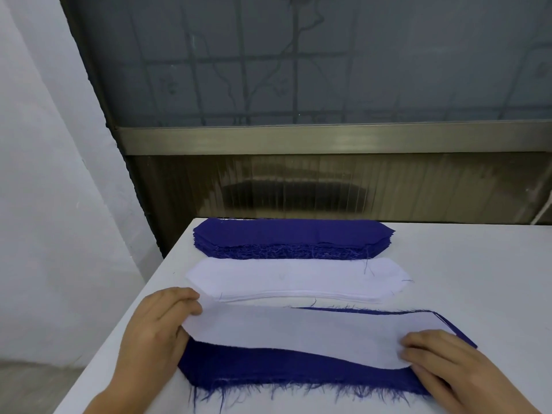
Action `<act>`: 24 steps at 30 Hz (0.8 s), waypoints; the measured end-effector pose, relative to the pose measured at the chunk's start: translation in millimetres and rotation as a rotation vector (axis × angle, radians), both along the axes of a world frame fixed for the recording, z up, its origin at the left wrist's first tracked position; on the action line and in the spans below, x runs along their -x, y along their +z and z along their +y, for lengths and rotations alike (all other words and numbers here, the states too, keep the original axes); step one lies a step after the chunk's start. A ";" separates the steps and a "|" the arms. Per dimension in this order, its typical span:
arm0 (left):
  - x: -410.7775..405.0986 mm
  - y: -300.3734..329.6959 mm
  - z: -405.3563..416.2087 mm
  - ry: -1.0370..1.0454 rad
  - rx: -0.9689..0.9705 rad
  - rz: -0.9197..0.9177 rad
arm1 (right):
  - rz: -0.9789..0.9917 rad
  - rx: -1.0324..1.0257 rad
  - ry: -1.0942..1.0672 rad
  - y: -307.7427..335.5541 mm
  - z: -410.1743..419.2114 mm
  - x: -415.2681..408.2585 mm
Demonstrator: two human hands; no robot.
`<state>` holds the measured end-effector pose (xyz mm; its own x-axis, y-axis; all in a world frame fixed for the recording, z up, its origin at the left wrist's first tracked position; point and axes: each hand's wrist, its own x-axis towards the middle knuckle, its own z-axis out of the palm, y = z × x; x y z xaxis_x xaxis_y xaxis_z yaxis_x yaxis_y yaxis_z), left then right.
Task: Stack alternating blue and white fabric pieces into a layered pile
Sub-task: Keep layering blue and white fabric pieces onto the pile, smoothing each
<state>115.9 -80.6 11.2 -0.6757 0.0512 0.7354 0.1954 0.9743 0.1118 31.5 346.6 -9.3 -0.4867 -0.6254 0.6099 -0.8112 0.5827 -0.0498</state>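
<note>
A: From the head view, what lay where?

B: 3 lots of fabric sat on the white worktop [478, 264]. The blue stack [286, 239] was farthest, the white stack [292, 279] just nearer, and the layered pile [268, 372] nearest, its top blue piece frayed along the near edge.

A: And the hands?

B: Both were on 1 white piece [298, 333] lying over that pile. The left hand [155, 324] had its grip pinched on the left end, lifted slightly. The right hand [442, 360] pressed the right end with loosely bent fingers; I could not tell whether it pinched or only pressed.

A: What did the next move turn on?

B: The piece's long axis ran left to right but skewed, sitting toward the far side of the blue below. I judged the left hand, holding the raised end, had to bring it nearer.
</note>
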 end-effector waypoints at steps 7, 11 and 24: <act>-4.7 -27.5 -15.0 -0.047 -0.018 -0.134 | -0.045 0.004 -0.012 2.6 0.1 -5.8; -9.5 -31.0 -20.6 -0.035 -0.080 -0.205 | -0.102 0.018 -0.031 6.7 1.9 -9.2; -4.3 -15.8 -26.7 0.330 -0.236 -0.180 | -0.163 0.088 -0.194 12.7 10.0 8.6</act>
<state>120.2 -107.4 -4.7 -0.7460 -0.3441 0.5702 -0.1645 0.9249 0.3429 22.9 356.6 3.4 -0.6885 -0.4587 0.5617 -0.6617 0.7143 -0.2277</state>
